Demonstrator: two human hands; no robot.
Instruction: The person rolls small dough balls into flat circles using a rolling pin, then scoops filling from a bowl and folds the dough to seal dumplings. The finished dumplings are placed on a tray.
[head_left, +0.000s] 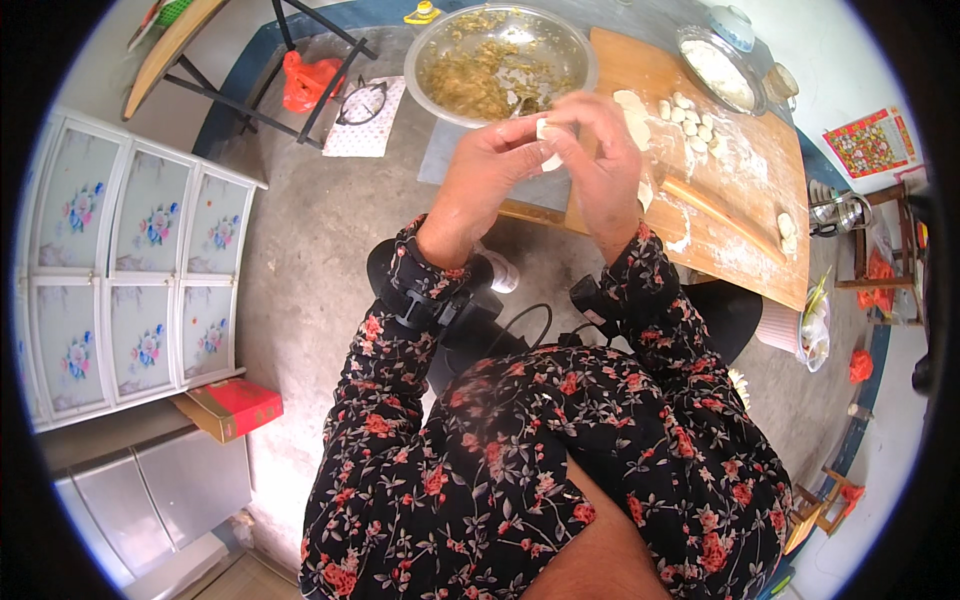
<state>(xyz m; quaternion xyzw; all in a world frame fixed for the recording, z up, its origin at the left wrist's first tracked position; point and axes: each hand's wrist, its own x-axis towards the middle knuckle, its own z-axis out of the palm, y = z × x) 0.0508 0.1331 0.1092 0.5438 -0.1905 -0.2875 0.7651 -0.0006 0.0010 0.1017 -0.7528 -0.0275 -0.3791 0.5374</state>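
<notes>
Between my left hand (487, 161) and my right hand (604, 150) is a pale dough wrapper (552, 160), pinched by the fingers of both. They hold it just in front of a large metal basin (592, 71) of greenish-brown filling (469, 79). A spoon partly shows in the basin. On the floured wooden board (757, 217), flat dough wrappers (634, 116) lie by my right hand. Several small dough pieces (690, 124) are grouped behind the rolling pin (724, 219). Whether filling is inside the held wrapper cannot be told.
A bowl of flour (716, 71) stands at the board's back, beside an upturned bowl (731, 28). More dough (787, 232) lies at the right edge. A yellow-capped bottle (424, 12) is behind the basin. A pink basket (780, 328) stands below the board.
</notes>
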